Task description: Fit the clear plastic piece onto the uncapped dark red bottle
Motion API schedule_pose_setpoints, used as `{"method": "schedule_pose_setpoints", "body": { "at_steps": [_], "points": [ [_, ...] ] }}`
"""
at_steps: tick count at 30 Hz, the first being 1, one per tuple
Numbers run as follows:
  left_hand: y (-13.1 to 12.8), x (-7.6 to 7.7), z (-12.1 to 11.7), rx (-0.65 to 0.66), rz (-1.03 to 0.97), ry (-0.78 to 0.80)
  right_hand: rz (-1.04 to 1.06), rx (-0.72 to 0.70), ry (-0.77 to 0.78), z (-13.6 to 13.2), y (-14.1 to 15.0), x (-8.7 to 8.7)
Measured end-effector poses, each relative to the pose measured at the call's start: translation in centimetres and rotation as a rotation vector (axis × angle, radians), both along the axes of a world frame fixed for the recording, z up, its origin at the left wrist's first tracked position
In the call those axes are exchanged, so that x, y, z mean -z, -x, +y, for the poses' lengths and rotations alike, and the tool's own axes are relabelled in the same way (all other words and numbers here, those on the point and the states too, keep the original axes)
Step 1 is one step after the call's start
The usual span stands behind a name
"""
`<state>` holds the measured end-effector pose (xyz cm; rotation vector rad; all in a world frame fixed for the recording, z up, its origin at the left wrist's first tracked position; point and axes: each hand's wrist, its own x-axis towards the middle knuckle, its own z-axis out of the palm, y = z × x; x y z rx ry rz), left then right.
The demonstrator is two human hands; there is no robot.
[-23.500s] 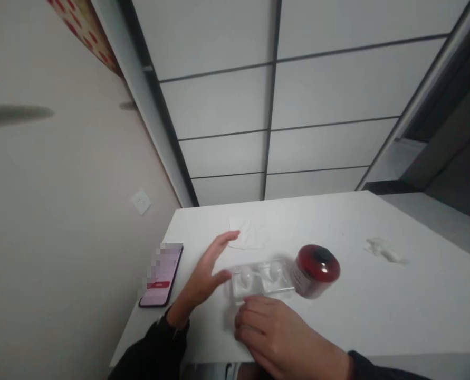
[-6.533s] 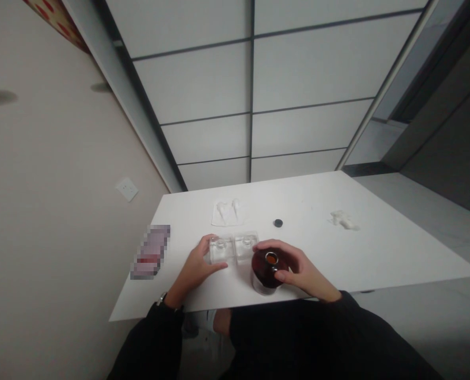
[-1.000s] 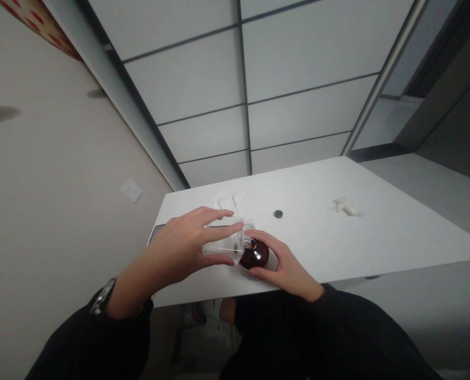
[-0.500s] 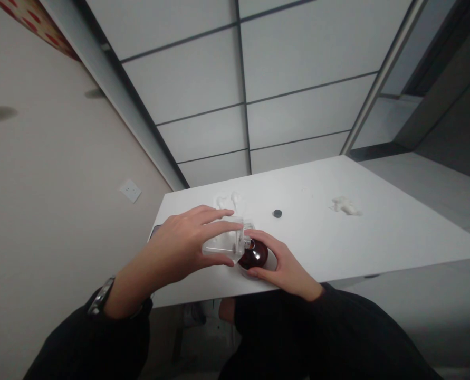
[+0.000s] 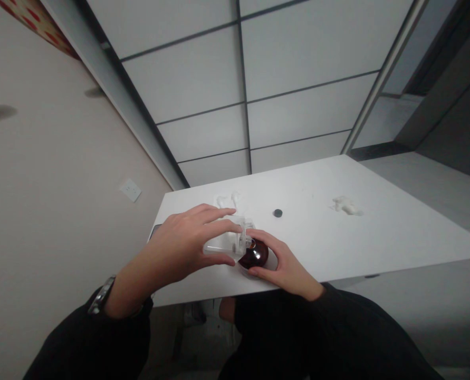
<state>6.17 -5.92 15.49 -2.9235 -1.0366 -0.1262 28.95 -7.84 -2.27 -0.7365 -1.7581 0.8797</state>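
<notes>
The picture is a bit dim and soft, with even light coming from the white ceiling panels [image 5: 306, 89], faint shadows on the table [image 5: 381, 227], and straight lines bending near the edges.

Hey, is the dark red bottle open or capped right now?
Open: the right hand holds the dark red bottle, and a black cap lies apart from it on the white table.

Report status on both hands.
Left hand: clear square bottle, tilted, its neck by the other's mouth. Right hand: dark red bottle. Black cap aside, not in the way.
</notes>
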Motion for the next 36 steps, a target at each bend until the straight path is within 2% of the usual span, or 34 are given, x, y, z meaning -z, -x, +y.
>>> {"method": "schedule_pose_setpoints", "body": {
  "at_steps": [19, 36],
  "points": [
    [0.0, 0.2, 0.1, 0.074, -0.037, -0.069, 0.009, -0.001, -0.010, 0.0, 0.1, 0.0],
    [-1.1, -0.6, -0.1, 0.092, 0.015, -0.055, -0.006, 0.004, 0.012, -0.1, -0.1, -0.4]
  ]
}}
